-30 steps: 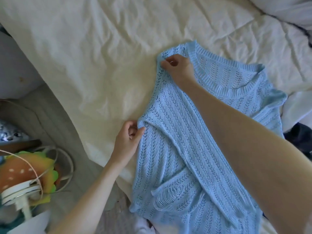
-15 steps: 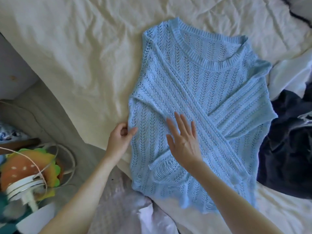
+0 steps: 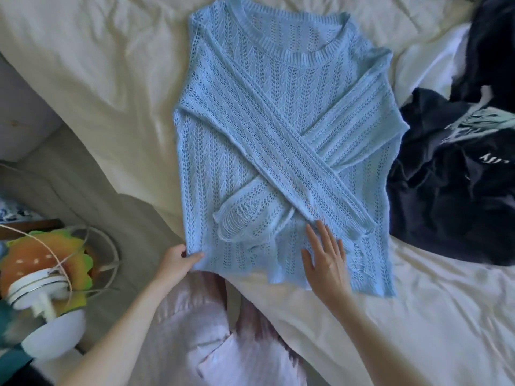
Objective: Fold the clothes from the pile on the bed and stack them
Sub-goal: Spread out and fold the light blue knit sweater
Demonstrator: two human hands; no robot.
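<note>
Clothes first: a light blue open-knit sweater [image 3: 278,140] lies flat on the cream bed sheet [image 3: 92,79], collar away from the person and hem toward them. Both sleeves are folded in and cross over the front in an X, the cuff of one ending just above the left hand's pinch, the other running down past the fingertips of the right hand.

The left hand [image 3: 178,261] pinches the near left corner of the hem, thumb on top of the knit and the other fingers curled under the edge. From that pinch the sweater's side runs straight up and away toward the shoulder.

The right hand [image 3: 326,263] lies flat on the lower hem, fingers straight and slightly spread, palm pressing on the fabric and gripping nothing. Its fingertips [image 3: 320,227] point at the place where the sleeves cross, just below it. The two hands are apart along the same hem, with a frayed stretch of knit between them.

Off to the right of the flat hand, past the sweater's edge, a heap of dark navy clothes [image 3: 446,190] sits on the sheet with some pale printed lettering showing. Left of the pinching hand, below the bed's edge, there is a burger-shaped plush toy [image 3: 41,254] with a pale cord looped over it.
</note>
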